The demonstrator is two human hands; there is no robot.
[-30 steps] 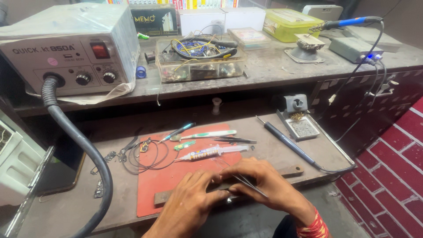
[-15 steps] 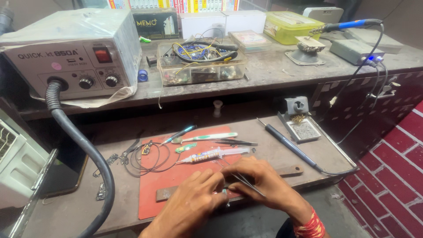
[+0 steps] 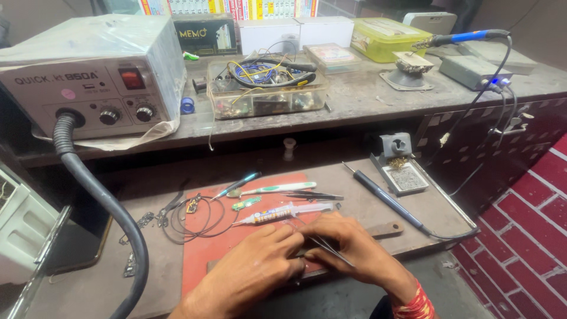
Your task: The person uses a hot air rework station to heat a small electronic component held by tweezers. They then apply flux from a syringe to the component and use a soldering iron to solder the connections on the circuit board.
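While white boxes (image 3: 298, 32) and a yellow box (image 3: 387, 36) line the shelf, right hand (image 3: 348, 248) pinches tweezers (image 3: 328, 248); left hand's (image 3: 260, 269) grip is unclear.

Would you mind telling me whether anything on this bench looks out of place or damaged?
Nothing looks broken or spilled. The clear plastic wrap on the grey rework station hangs loose and crumpled below its front, and thin black wires lie tangled across the red mat.

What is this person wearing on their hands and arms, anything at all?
Both hands are bare, with no gloves. The left hand and its forearm show no sleeve, ring or band. The right hand has a stack of red and orange thread bands around the wrist; no sleeve shows there either.
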